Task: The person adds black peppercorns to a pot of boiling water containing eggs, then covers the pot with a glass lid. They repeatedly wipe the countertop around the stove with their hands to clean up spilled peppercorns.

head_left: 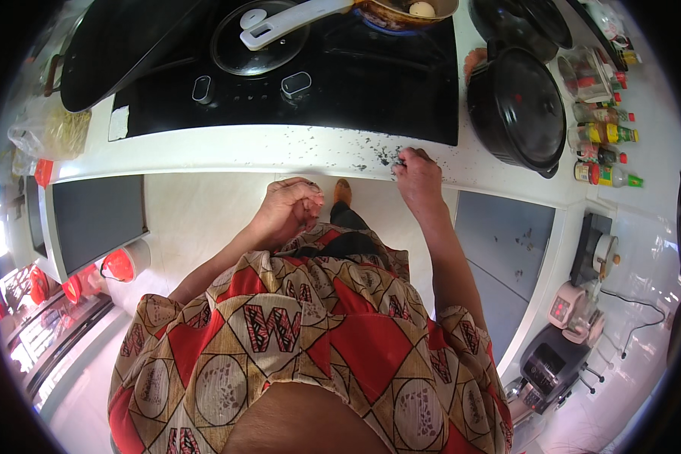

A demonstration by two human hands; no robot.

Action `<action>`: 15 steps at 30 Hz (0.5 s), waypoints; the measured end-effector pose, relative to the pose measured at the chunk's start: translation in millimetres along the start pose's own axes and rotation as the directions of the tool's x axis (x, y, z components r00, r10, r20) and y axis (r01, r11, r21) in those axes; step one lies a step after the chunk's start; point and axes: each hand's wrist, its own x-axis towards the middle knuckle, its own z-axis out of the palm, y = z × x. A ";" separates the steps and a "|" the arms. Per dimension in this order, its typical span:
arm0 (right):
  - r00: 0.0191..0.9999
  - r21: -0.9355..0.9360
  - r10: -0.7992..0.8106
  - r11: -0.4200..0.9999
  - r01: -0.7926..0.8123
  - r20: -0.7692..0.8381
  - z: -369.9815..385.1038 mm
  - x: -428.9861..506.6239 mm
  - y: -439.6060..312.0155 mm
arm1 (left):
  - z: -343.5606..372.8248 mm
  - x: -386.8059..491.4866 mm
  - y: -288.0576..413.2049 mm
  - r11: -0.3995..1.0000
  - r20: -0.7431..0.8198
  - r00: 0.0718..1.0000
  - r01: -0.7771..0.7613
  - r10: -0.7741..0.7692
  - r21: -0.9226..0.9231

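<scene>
My right hand (420, 175) is at the front edge of the white countertop (204, 153), its fingers curled beside a small cluster of dark flakes (385, 156). Whether any flakes are between its fingertips is hard to make out. More dark specks lie scattered along the counter to both sides. In front of my body, just short of the counter edge, my left hand (294, 203) has its fingers curled inward, and no object shows in it. Beyond the flakes lies the black glass cooktop (363, 96), with two control knobs near its front.
A pan (397, 20) holding a pale round item sits on the cooktop, its handle above a glass lid (227, 54). A wok (119, 51) stands left. A lidded black pot (516, 108) and several bottles (607, 133) line the right. An open drawer (99, 221) juts out lower left.
</scene>
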 end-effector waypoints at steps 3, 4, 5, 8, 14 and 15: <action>0.998 0.119 -0.054 0.991 0.056 -0.015 15.6 9.6 -12.4 | -0.2 -0.7 -1.5 0.999 -0.001 1.000 -0.030 0.030 -0.013; 0.999 0.218 -0.041 0.975 0.040 0.002 17.4 11.6 -13.7 | -0.6 -0.4 -2.5 1.000 -0.016 1.000 -0.023 0.022 -0.005; 0.997 0.332 -0.083 0.940 0.077 0.004 17.3 13.0 -13.6 | -1.6 0.0 -3.1 1.000 -0.014 1.000 -0.022 0.022 -0.004; 0.994 0.277 0.010 0.961 0.020 -0.107 9.6 11.9 -8.9 | -4.2 1.4 -6.0 0.995 -0.008 0.999 -0.041 0.041 -0.092; 0.994 -0.088 -0.111 0.990 0.112 0.020 8.9 3.8 -16.2 | -2.9 3.4 -7.2 0.991 -0.008 1.000 -0.029 0.028 -0.127; 0.983 -0.059 -0.181 0.982 0.182 0.017 13.3 3.7 -20.2 | -1.7 4.0 -6.7 0.992 -0.012 1.000 -0.025 0.024 -0.124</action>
